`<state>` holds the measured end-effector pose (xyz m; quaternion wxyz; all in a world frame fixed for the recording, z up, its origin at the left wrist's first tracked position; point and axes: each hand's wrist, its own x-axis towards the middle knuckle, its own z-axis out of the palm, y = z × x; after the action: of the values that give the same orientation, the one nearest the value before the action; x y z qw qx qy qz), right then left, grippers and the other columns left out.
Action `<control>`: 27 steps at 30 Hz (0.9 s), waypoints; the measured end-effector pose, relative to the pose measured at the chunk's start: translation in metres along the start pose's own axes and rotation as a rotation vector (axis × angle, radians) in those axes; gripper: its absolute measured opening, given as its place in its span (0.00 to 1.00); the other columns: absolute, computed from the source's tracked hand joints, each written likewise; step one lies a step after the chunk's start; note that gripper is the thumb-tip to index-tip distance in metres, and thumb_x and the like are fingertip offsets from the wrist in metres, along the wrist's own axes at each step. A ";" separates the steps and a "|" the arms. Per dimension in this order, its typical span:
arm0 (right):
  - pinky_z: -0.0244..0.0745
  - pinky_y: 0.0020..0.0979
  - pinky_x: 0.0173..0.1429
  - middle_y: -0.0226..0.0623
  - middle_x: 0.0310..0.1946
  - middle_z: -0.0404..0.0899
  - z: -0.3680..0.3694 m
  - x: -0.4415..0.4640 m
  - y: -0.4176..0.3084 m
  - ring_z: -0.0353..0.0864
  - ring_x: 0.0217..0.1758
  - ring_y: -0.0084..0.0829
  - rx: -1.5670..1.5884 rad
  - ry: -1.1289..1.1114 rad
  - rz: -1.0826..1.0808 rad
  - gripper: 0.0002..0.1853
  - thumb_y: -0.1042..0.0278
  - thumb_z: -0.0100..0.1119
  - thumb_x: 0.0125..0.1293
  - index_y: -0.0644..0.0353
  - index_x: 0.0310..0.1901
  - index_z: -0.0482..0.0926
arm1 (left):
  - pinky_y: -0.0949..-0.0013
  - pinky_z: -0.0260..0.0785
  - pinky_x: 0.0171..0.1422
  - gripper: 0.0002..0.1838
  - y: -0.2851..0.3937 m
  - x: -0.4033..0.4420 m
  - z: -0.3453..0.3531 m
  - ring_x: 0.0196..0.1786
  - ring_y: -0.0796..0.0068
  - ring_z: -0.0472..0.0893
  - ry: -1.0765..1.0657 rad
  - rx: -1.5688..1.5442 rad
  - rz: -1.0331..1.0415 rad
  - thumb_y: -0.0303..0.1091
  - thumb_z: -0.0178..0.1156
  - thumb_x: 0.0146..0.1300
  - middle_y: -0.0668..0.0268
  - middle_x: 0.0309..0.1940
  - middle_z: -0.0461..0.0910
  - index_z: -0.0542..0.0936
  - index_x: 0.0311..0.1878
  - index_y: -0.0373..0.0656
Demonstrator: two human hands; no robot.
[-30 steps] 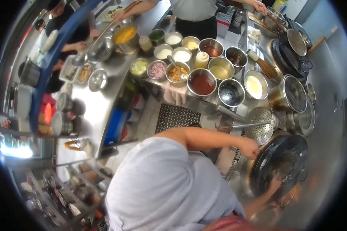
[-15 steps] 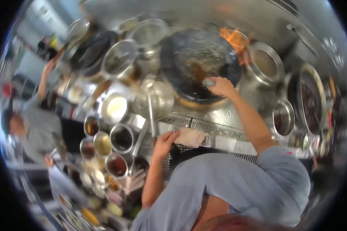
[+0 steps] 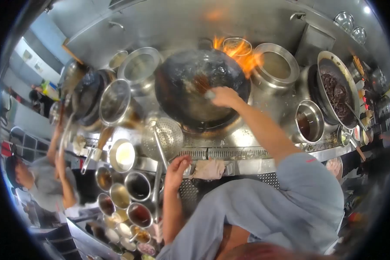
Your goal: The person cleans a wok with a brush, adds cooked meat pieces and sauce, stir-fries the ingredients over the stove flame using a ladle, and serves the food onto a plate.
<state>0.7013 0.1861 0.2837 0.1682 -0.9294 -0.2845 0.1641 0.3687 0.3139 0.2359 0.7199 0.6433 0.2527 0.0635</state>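
Note:
My right hand (image 3: 225,97) is closed round the grey-bound end of a wok brush (image 3: 201,84). Its brown bristles press into the large black wok (image 3: 177,102), where some liquid shows wet and foamy. My left hand (image 3: 177,170) is by the stove's front edge, fingers curled in, with nothing visible in them. A folded cloth (image 3: 209,169) lies on the ledge just to its right. Beside that hand, a perforated strainer (image 3: 171,136) lies left of the wok, its handle pointing toward me.
Flames (image 3: 240,56) rise behind the wok's right side. Metal pots (image 3: 276,67) flank it, and a pan of dark food (image 3: 336,89) stands at right. Several sauce containers (image 3: 138,186) line the lower left. A co-worker (image 3: 47,177) stands at the left with raised arms.
My head view has shifted. The brush has moved up and left within the wok. My left hand has come away from the cloth and curled up. The co-worker's arms have moved.

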 end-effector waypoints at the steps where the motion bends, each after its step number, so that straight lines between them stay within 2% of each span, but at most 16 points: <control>1: 0.73 0.42 0.59 0.43 0.51 0.80 -0.006 -0.013 0.016 0.79 0.54 0.44 -0.044 -0.028 0.001 0.24 0.57 0.55 0.51 0.45 0.53 0.79 | 0.70 0.71 0.55 0.16 -0.021 -0.015 -0.016 0.48 0.71 0.80 0.017 -0.067 -0.043 0.33 0.55 0.69 0.59 0.45 0.81 0.75 0.54 0.32; 3: 0.73 0.41 0.59 0.38 0.52 0.80 -0.018 -0.040 0.047 0.80 0.53 0.42 -0.131 -0.085 0.001 0.24 0.50 0.56 0.54 0.37 0.55 0.78 | 0.70 0.72 0.53 0.16 -0.053 -0.054 -0.039 0.46 0.71 0.80 0.089 -0.120 -0.113 0.33 0.55 0.68 0.59 0.45 0.81 0.75 0.53 0.31; 5: 0.74 0.40 0.59 0.39 0.52 0.80 -0.068 -0.041 0.065 0.79 0.54 0.41 -0.189 -0.082 0.097 0.27 0.47 0.60 0.52 0.38 0.56 0.79 | 0.71 0.72 0.52 0.16 -0.047 -0.072 -0.048 0.45 0.71 0.81 0.153 -0.099 -0.143 0.34 0.56 0.68 0.59 0.44 0.81 0.75 0.53 0.31; 6: 0.74 0.38 0.59 0.39 0.51 0.80 -0.073 -0.018 0.081 0.80 0.53 0.41 -0.206 0.004 0.121 0.28 0.46 0.61 0.50 0.40 0.55 0.79 | 0.71 0.72 0.52 0.16 -0.041 -0.073 -0.046 0.45 0.71 0.80 0.143 -0.007 -0.152 0.34 0.56 0.68 0.59 0.44 0.81 0.76 0.52 0.32; 8: 0.73 0.37 0.59 0.41 0.50 0.81 -0.062 0.043 0.077 0.80 0.54 0.42 -0.068 0.079 0.144 0.29 0.45 0.62 0.49 0.41 0.56 0.79 | 0.70 0.72 0.52 0.15 -0.045 -0.065 -0.046 0.46 0.71 0.80 0.133 0.089 -0.169 0.34 0.57 0.67 0.60 0.44 0.81 0.76 0.51 0.33; 10: 0.73 0.38 0.58 0.44 0.50 0.80 -0.023 0.088 0.049 0.79 0.54 0.44 0.126 0.067 0.098 0.30 0.46 0.62 0.50 0.42 0.57 0.78 | 0.71 0.71 0.50 0.14 -0.055 -0.019 -0.046 0.46 0.72 0.80 -0.013 -0.035 -0.102 0.35 0.57 0.67 0.61 0.43 0.81 0.77 0.50 0.35; 13: 0.72 0.38 0.59 0.45 0.51 0.80 0.022 0.064 -0.004 0.78 0.54 0.46 0.231 0.075 -0.016 0.30 0.45 0.62 0.51 0.41 0.57 0.78 | 0.71 0.71 0.51 0.15 0.019 -0.001 -0.013 0.47 0.73 0.79 -0.029 -0.026 -0.050 0.36 0.57 0.68 0.62 0.43 0.81 0.78 0.50 0.35; 16: 0.71 0.37 0.60 0.43 0.51 0.80 0.024 0.009 -0.007 0.78 0.55 0.45 0.164 -0.039 -0.098 0.30 0.44 0.63 0.49 0.41 0.57 0.78 | 0.72 0.71 0.51 0.15 0.022 -0.025 -0.026 0.46 0.74 0.80 0.042 0.106 -0.110 0.36 0.56 0.68 0.62 0.42 0.81 0.78 0.51 0.35; 18: 0.72 0.37 0.59 0.43 0.49 0.81 -0.006 -0.020 0.006 0.79 0.53 0.44 0.018 -0.164 -0.127 0.30 0.44 0.64 0.49 0.43 0.55 0.79 | 0.72 0.72 0.51 0.15 0.008 -0.050 -0.046 0.44 0.74 0.80 0.104 0.184 -0.325 0.36 0.56 0.68 0.61 0.42 0.81 0.78 0.49 0.34; 20: 0.73 0.37 0.57 0.42 0.47 0.82 -0.041 -0.007 0.005 0.81 0.51 0.44 -0.167 -0.163 -0.065 0.29 0.45 0.65 0.47 0.45 0.53 0.81 | 0.73 0.73 0.50 0.14 -0.013 -0.065 -0.049 0.42 0.76 0.80 0.144 -0.136 -0.263 0.35 0.56 0.68 0.61 0.41 0.82 0.79 0.48 0.33; 22: 0.74 0.37 0.57 0.43 0.45 0.83 -0.033 0.050 0.008 0.82 0.50 0.44 -0.044 -0.074 -0.016 0.30 0.46 0.66 0.45 0.48 0.51 0.82 | 0.71 0.72 0.52 0.14 -0.003 -0.041 -0.042 0.43 0.74 0.80 0.030 0.012 -0.265 0.35 0.57 0.67 0.60 0.42 0.82 0.79 0.48 0.32; 23: 0.74 0.37 0.58 0.45 0.47 0.82 -0.027 0.055 0.002 0.81 0.51 0.42 0.036 0.053 0.028 0.30 0.48 0.65 0.44 0.49 0.52 0.81 | 0.71 0.71 0.53 0.14 0.023 -0.037 -0.030 0.44 0.74 0.80 0.019 0.019 -0.242 0.35 0.57 0.67 0.61 0.42 0.82 0.79 0.48 0.32; 24: 0.74 0.37 0.58 0.45 0.47 0.82 -0.022 0.047 -0.003 0.81 0.51 0.42 0.027 0.042 0.018 0.30 0.48 0.65 0.44 0.49 0.52 0.81 | 0.71 0.71 0.53 0.15 0.047 -0.035 -0.019 0.44 0.74 0.79 0.008 0.028 -0.213 0.35 0.57 0.67 0.61 0.42 0.82 0.79 0.49 0.32; 26: 0.73 0.37 0.58 0.46 0.49 0.81 -0.011 0.013 -0.014 0.80 0.53 0.42 -0.055 -0.116 -0.130 0.31 0.48 0.65 0.44 0.51 0.53 0.80 | 0.72 0.70 0.53 0.15 0.038 -0.046 -0.019 0.45 0.74 0.79 0.047 -0.023 -0.211 0.35 0.57 0.67 0.61 0.42 0.82 0.79 0.49 0.33; 27: 0.74 0.38 0.57 0.45 0.49 0.81 -0.008 -0.006 -0.009 0.80 0.53 0.43 -0.078 -0.103 -0.218 0.31 0.49 0.65 0.46 0.52 0.53 0.80 | 0.73 0.70 0.53 0.15 0.032 -0.051 -0.024 0.46 0.74 0.79 0.074 -0.054 -0.198 0.35 0.57 0.67 0.61 0.42 0.82 0.78 0.49 0.33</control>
<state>0.6955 0.1875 0.2958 0.1338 -0.8891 -0.3984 0.1814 0.3216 0.3190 0.2795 0.7297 0.5930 0.3397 0.0225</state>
